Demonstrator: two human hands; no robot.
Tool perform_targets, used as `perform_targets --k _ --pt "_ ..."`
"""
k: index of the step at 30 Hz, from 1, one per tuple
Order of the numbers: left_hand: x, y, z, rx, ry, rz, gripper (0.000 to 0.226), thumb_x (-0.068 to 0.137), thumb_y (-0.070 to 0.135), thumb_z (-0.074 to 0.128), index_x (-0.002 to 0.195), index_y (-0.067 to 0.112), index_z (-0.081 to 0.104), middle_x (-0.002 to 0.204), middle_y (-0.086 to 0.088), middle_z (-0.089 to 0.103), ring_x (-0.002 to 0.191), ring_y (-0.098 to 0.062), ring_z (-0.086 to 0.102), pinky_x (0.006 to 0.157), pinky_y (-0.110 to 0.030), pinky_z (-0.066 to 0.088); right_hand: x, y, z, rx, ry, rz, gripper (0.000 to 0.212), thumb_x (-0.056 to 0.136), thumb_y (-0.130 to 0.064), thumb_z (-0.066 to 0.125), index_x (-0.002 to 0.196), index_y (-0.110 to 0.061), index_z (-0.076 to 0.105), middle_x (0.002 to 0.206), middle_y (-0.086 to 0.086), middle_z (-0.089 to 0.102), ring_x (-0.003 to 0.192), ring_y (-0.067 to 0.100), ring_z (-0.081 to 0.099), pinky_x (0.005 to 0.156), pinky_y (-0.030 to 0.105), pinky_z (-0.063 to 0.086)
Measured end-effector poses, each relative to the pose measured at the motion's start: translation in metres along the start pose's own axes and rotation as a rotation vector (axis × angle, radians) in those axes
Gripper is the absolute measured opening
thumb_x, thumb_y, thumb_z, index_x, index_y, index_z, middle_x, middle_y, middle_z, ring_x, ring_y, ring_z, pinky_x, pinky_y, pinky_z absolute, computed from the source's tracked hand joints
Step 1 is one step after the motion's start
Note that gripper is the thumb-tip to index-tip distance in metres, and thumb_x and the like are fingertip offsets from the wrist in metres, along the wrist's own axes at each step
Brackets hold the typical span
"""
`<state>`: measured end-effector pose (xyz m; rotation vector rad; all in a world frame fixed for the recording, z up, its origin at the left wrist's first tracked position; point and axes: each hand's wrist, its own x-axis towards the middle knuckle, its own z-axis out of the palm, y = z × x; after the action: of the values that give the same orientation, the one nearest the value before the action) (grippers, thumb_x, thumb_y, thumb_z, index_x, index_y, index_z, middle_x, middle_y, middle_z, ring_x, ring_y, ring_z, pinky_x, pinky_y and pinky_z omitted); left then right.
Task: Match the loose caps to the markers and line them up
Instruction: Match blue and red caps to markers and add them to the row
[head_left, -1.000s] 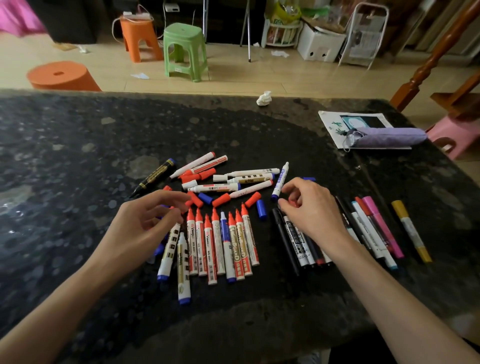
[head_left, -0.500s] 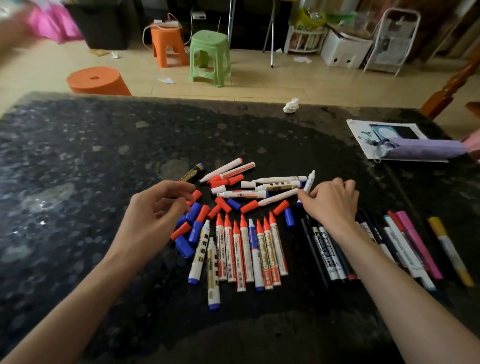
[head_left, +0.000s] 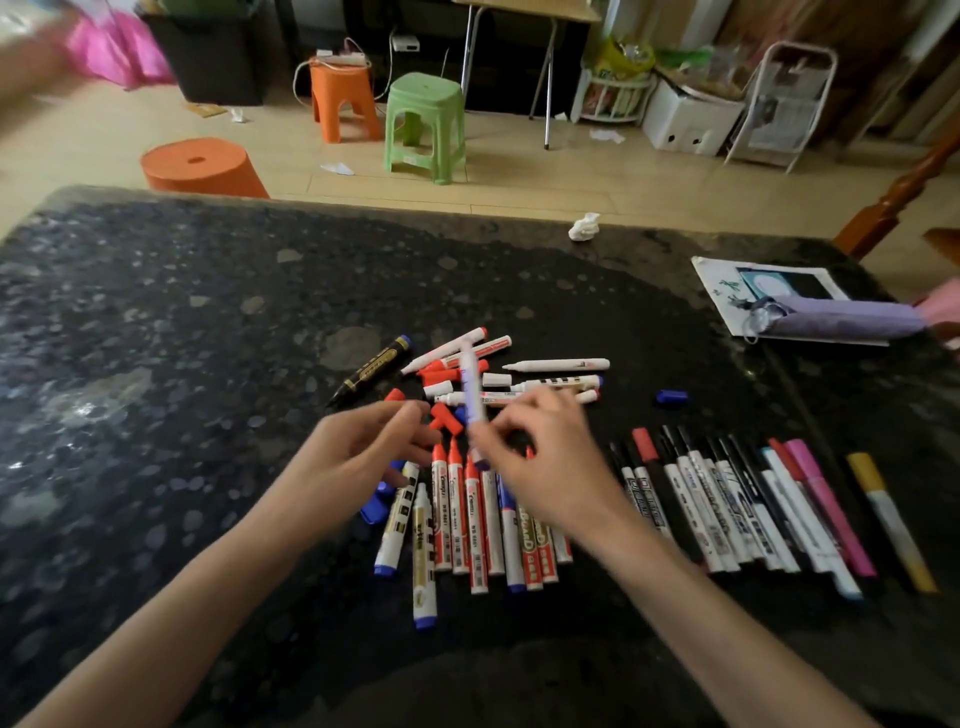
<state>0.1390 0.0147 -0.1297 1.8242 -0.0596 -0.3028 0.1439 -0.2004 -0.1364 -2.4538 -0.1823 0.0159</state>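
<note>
The right hand (head_left: 545, 467) pinched a blurred white marker (head_left: 471, 395) with its long axis pointing forward, and the loose red caps (head_left: 447, 420) lay just left of it, nearer the left hand (head_left: 358, 457), whose curled fingers held I could not tell what, if anything.

Black worktop (head_left: 156, 364) speckled grey; white markers (head_left: 457, 519) with red caps at 6 o'clock; held marker (head_left: 471, 400) white and bluish; blue cap (head_left: 671, 396) at 3 o'clock; yellow marker (head_left: 866, 475) at 4 o'clock
</note>
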Motion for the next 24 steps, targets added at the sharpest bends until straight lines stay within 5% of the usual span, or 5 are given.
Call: perform_targets --k 12,14,17,20,24 --pt "0.000 -0.009 0.014 0.093 0.014 0.048 0.016 0.098 0.034 0.063 0.102 0.026 0.076 0.096 0.006 0.078 0.090 -0.013 0.076 0.088 -0.040 0.061 -0.005 -0.003 0.002 0.175 -0.254 -0.088 0.032 0.095 -0.058 0.063 0.108 -0.032 0.074 0.106 -0.017 0.062 0.107 0.000 0.056 0.093 0.025 0.049" --pt "0.001 -0.010 0.012 0.072 0.021 0.014 0.016 0.099 0.035 0.062 0.104 0.027 0.074 0.096 0.007 0.079 0.090 -0.011 0.077 0.089 -0.041 0.061 0.011 0.020 -0.018 0.140 -0.142 -0.061 0.024 0.095 -0.050 0.068 0.107 -0.031 0.075 0.105 -0.015 0.068 0.101 -0.001 0.061 0.089 0.026 0.052" --pt "-0.001 -0.010 0.011 0.087 0.027 0.036 0.017 0.099 0.038 0.060 0.108 0.031 0.073 0.088 0.004 0.077 0.079 -0.010 0.074 0.079 -0.034 0.062 0.036 0.079 -0.058 -0.245 0.217 0.097 0.018 0.094 -0.026 0.073 0.112 -0.026 0.075 0.109 0.001 0.072 0.105 0.021 0.064 0.094 0.037 0.050" --pt "-0.002 -0.010 0.008 0.187 0.036 0.071 0.020 0.100 0.042 0.057 0.112 0.037 0.072 0.066 -0.004 0.064 0.052 -0.011 0.050 0.051 -0.025 0.042 0.039 0.127 -0.085 -0.499 0.175 0.341 0.034 0.097 -0.018 0.069 0.129 -0.026 0.070 0.125 0.010 0.068 0.119 0.034 0.058 0.101 0.043 0.047" --pt "0.000 -0.011 0.004 0.213 0.042 0.088 0.020 0.100 0.044 0.057 0.112 0.038 0.072 0.064 -0.017 0.058 0.050 -0.014 0.041 0.048 -0.024 0.033 0.039 0.144 -0.089 -0.461 0.111 0.438 0.027 0.097 -0.022 0.072 0.123 -0.029 0.076 0.122 0.004 0.074 0.115 0.027 0.066 0.099 0.039 0.050"
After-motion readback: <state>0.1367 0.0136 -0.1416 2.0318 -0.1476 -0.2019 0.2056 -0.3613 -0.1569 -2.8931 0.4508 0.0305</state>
